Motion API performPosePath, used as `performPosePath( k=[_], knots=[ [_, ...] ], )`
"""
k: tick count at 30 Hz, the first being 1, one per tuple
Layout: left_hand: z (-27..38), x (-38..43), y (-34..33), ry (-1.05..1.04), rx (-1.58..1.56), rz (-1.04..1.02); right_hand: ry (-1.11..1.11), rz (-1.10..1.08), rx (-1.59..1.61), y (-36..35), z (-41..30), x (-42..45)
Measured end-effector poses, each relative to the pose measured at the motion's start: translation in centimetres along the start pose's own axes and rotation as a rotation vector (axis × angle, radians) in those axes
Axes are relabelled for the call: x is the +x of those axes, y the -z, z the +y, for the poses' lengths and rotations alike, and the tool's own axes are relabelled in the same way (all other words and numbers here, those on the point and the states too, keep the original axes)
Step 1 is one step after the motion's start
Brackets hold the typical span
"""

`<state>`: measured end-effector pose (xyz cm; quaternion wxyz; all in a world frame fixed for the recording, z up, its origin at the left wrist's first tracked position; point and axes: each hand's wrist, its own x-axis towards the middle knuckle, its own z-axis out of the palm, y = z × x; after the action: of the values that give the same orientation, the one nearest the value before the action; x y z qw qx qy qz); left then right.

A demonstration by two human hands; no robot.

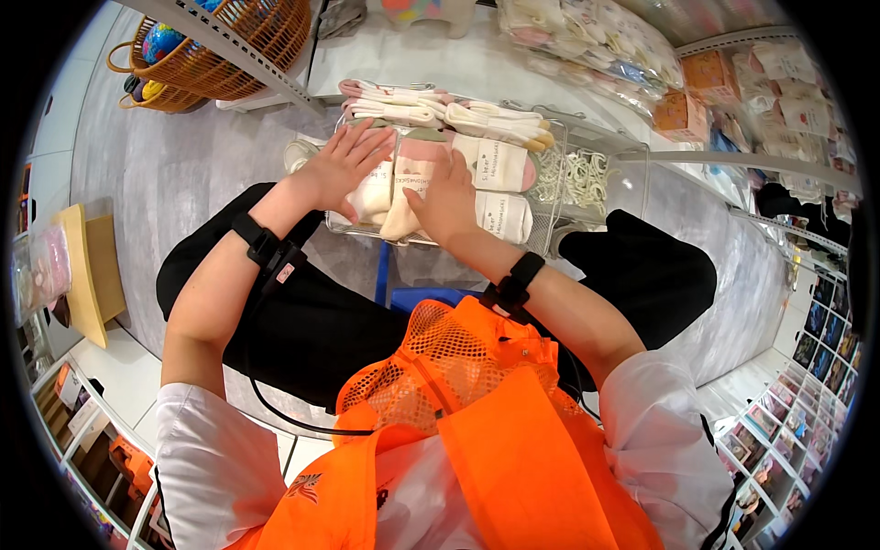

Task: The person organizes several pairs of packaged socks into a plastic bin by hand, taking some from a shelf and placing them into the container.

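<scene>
A wire basket (560, 175) stands in front of me, filled with folded socks in cream, pink and green. My left hand (347, 168) lies flat with spread fingers on a pair of pink and cream socks (376, 189) at the basket's left side. On the middle pair of socks (405, 213) rests my right hand (447, 196), its fingers slightly bent. Right of it lie two cream pairs, one with a pink end (505, 165), the other plain white (509, 214). Stacked socks (395, 103) and white socks with yellow ends (498, 122) sit along the far edge.
A clear bin (643, 182) of pale green loops adjoins the basket at right. Behind stands a white shelf (412, 58) with bagged goods (598, 41) and orange boxes (680, 115). Wicker baskets (227, 62) are at upper left, beyond a metal upright (240, 62). My knees flank the basket.
</scene>
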<state>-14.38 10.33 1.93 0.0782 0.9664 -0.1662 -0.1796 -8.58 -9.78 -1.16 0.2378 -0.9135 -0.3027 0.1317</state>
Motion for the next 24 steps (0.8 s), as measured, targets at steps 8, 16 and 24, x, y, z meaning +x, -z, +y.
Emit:
performPosePath(
  k=[8,16,24],
  knots=[
    [0.3,0.5,0.5,0.051,0.002,-0.088,-0.093,-0.027,0.486,1.4,1.4,1.6],
    [0.2,0.4,-0.6,0.103,-0.032,-0.084,-0.363,-0.179,0.875,5.5,7.7,2.7],
    [0.5,0.7,4.1,0.147,-0.252,0.108,-0.517,-0.191,1.077,10.4,7.4,1.5]
  ],
)
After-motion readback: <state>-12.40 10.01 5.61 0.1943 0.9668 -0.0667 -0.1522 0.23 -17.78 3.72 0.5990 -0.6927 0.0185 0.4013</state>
